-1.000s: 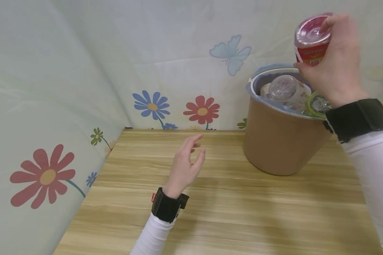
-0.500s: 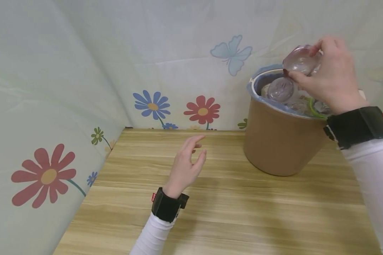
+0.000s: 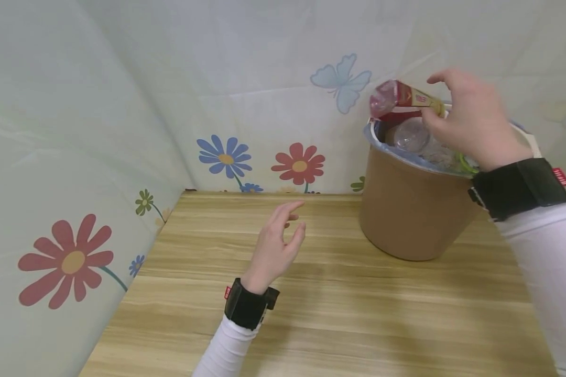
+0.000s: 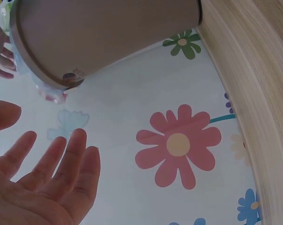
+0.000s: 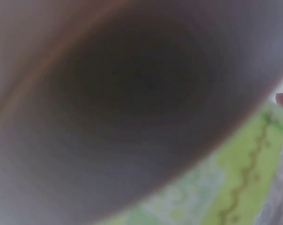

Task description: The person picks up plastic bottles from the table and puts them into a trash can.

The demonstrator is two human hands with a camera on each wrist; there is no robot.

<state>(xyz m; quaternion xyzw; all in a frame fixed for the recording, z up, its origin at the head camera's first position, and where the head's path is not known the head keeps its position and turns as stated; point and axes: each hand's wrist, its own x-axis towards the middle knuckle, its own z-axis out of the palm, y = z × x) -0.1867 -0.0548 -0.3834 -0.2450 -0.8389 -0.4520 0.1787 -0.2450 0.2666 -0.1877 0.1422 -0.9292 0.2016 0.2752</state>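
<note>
My right hand [image 3: 474, 118] is over a brown bucket [image 3: 410, 209], fingers spread apart. A plastic bottle [image 3: 405, 97] with a red and yellow label lies tilted at the bucket's back left rim, its clear base pointing left. The right thumb overlaps its yellow end in the head view. Inside the bucket are a clear plastic bottle [image 3: 412, 134] and a bright green-edged item [image 3: 467, 163], partly hidden by the hand. My left hand [image 3: 271, 248] hovers over the table with relaxed fingers and holds nothing; the left wrist view shows its palm side [image 4: 52, 183].
The bucket has a bluish liner [image 3: 396, 153] folded over its rim and a white handle [image 3: 532, 142]. It stands on a wood-grain table [image 3: 207, 314]. Behind hangs a pale curtain [image 3: 264, 68] printed with flowers and a butterfly. A dark blurred surface [image 5: 141, 84] fills most of the right wrist view.
The right hand has come down to the bucket and let go of the red-labelled bottle, which has tipped over to the left at the rim. The left hand has stayed put.
</note>
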